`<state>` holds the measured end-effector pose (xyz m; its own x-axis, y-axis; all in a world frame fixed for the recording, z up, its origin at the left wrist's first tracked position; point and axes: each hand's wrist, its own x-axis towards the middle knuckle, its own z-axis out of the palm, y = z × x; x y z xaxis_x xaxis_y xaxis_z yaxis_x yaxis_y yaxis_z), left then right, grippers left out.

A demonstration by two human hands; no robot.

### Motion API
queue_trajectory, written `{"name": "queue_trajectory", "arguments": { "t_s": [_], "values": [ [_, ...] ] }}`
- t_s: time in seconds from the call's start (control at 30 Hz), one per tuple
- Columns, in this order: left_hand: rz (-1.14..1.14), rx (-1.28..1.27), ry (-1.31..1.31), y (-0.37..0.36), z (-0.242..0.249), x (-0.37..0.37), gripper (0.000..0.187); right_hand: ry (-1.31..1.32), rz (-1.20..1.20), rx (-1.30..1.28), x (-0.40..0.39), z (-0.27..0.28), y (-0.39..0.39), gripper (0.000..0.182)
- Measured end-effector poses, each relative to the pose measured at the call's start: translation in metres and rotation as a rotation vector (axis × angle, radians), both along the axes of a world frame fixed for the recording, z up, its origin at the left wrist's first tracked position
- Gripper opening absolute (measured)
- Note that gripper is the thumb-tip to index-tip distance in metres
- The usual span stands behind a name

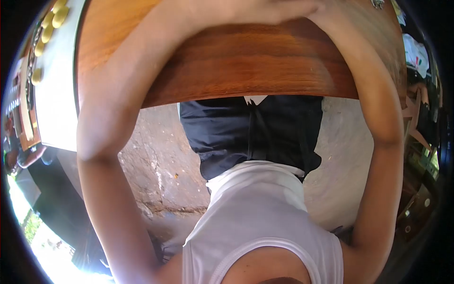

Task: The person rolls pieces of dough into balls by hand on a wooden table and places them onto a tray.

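Note:
My left hand [279,10] reaches across the far part of a polished brown wooden table [246,61] at the top edge of the view. Its fingers are blurred but look stretched out, and they meet my right hand [328,10]. Most of my right hand is cut off by the frame, so its fingers cannot be made out. Both forearms rest over the tabletop and form a ring. Nothing shows in either hand. A small silvery metal object [377,4] lies on the table beyond my right forearm.
Left of the table stands a white surface [59,94] with several yellow oval things [47,33] along it. A white item with coloured marks [416,54] is at the far right. Below me are my dark shorts [250,132] and a cracked concrete floor [161,165].

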<state>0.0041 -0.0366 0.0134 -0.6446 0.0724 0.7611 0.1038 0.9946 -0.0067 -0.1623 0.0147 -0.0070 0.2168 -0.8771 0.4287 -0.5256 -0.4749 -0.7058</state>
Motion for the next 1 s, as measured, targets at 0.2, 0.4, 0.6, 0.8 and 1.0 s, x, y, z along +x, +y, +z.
{"name": "queue_trajectory", "arguments": {
  "t_s": [0.2,0.4,0.6,0.8,1.0],
  "values": [
    [-0.085,0.063,0.038,0.012,0.005,-0.006,0.017,-0.002,-0.002,-0.066,0.004,0.005,0.006,0.02],
    [-0.006,-0.117,-0.182,0.03,0.009,-0.008,0.014,0.008,-0.006,-0.118,-0.014,0.001,0.008,0.02],
    [-0.069,-0.085,-0.112,0.033,-0.001,-0.018,0.017,0.013,0.004,-0.187,0.003,0.01,0.021,0.019],
    [-0.191,-0.182,0.153,0.023,-0.011,-0.027,0.018,0.015,0.026,-0.263,-0.02,0.005,0.021,0.019],
    [-0.1,-0.17,-0.031,0.011,-0.005,-0.02,0.018,0.034,0.052,-0.318,-0.032,0.018,0.064,0.019]
  ]
}}
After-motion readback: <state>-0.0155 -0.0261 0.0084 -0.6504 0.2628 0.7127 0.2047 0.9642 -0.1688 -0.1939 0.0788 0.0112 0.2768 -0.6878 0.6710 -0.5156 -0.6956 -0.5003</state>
